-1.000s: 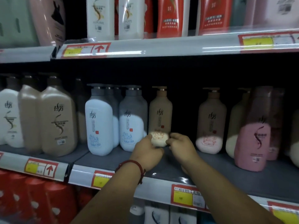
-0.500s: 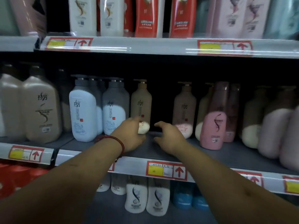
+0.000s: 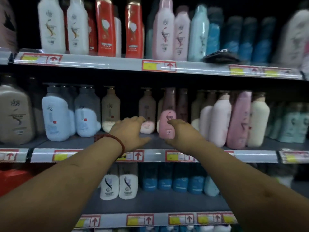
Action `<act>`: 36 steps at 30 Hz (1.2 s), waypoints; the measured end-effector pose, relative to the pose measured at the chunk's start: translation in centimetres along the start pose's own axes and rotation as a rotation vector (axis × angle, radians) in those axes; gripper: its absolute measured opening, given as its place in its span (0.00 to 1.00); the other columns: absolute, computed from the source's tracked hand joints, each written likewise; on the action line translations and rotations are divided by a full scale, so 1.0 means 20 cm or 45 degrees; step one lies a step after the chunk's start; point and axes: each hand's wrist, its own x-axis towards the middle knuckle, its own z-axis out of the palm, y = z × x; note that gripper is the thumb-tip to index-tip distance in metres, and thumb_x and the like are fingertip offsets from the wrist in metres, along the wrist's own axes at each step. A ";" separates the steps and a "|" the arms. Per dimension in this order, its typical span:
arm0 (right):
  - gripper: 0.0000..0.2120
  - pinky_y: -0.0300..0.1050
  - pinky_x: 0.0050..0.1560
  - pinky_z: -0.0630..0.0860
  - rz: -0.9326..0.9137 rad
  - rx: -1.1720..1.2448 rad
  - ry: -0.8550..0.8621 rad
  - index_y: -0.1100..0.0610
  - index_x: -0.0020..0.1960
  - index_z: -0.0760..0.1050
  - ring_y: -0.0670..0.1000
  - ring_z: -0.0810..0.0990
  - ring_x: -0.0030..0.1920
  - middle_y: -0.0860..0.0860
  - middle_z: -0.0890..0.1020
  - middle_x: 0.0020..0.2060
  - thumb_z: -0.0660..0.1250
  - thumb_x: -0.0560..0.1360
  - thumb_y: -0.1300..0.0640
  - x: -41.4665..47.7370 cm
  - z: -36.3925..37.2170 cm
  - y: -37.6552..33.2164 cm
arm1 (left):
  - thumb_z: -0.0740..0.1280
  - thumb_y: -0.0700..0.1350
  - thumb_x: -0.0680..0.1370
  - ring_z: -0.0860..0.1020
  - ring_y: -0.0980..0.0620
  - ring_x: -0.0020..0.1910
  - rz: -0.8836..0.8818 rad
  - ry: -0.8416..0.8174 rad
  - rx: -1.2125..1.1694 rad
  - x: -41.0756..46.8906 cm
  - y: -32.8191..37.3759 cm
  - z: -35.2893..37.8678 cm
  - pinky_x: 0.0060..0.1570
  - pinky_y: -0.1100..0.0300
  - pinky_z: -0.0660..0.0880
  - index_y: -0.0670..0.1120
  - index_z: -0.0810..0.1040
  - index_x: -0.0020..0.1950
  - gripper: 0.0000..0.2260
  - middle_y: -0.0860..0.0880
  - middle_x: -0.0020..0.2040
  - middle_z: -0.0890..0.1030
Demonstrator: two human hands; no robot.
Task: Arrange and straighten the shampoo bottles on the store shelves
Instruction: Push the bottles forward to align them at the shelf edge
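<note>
Middle shelf (image 3: pixel 260 154) is where I'm at. The main one here is a pink shampoo bottle (image 3: pixel 164 129): tall, dusty rose on the upper half, brighter pink lower down, with a dark swirl logo on the front. It stands upright near the front edge, ahead of the bottles around it. Just left of it and further back is a beige pump bottle (image 3: pixel 147 106) with a pale pink base, also upright. Further left there's a cream pump bottle (image 3: pixel 110 108), then two pale blue bottles (image 3: pixel 53 118) side by side.

Both my arms are stretched out straight over the shelf edge. My left hand (image 3: pixel 130 133), red cord bracelet (image 3: pixel 110 139) on the wrist, is palm down and released. Its fingers reach out to the base of the beige bottle and the thumb sticks out to the right. My right hand (image 3: pixel 182 134) is loose too. Its forefinger lies across the front of the pink bottle and the thumb is low by the bottle's base, not wrapped round anything. It's a bit blurry, so I can't tell if either hand really touches.
</note>
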 end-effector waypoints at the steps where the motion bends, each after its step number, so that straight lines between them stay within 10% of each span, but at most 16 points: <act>1: 0.35 0.49 0.67 0.71 0.027 -0.008 0.018 0.55 0.76 0.65 0.57 0.72 0.70 0.55 0.70 0.72 0.72 0.73 0.49 -0.04 -0.04 0.04 | 0.64 0.69 0.72 0.73 0.44 0.67 0.025 0.019 -0.011 0.01 0.06 0.00 0.65 0.50 0.70 0.52 0.66 0.75 0.36 0.49 0.71 0.73; 13: 0.35 0.47 0.62 0.72 0.387 0.012 0.215 0.54 0.77 0.62 0.55 0.74 0.66 0.53 0.73 0.70 0.73 0.74 0.51 -0.43 -0.41 0.55 | 0.69 0.60 0.76 0.75 0.44 0.65 0.256 0.073 -0.345 0.13 0.74 0.13 0.63 0.49 0.74 0.50 0.70 0.71 0.27 0.47 0.68 0.75; 36: 0.10 0.36 0.43 0.74 0.608 0.708 0.524 0.55 0.58 0.76 0.46 0.80 0.48 0.48 0.82 0.48 0.68 0.76 0.61 -0.23 -0.10 0.91 | 0.79 0.54 0.70 0.80 0.44 0.58 -0.126 0.154 -1.099 0.61 1.13 0.65 0.51 0.52 0.81 0.44 0.75 0.58 0.25 0.45 0.60 0.81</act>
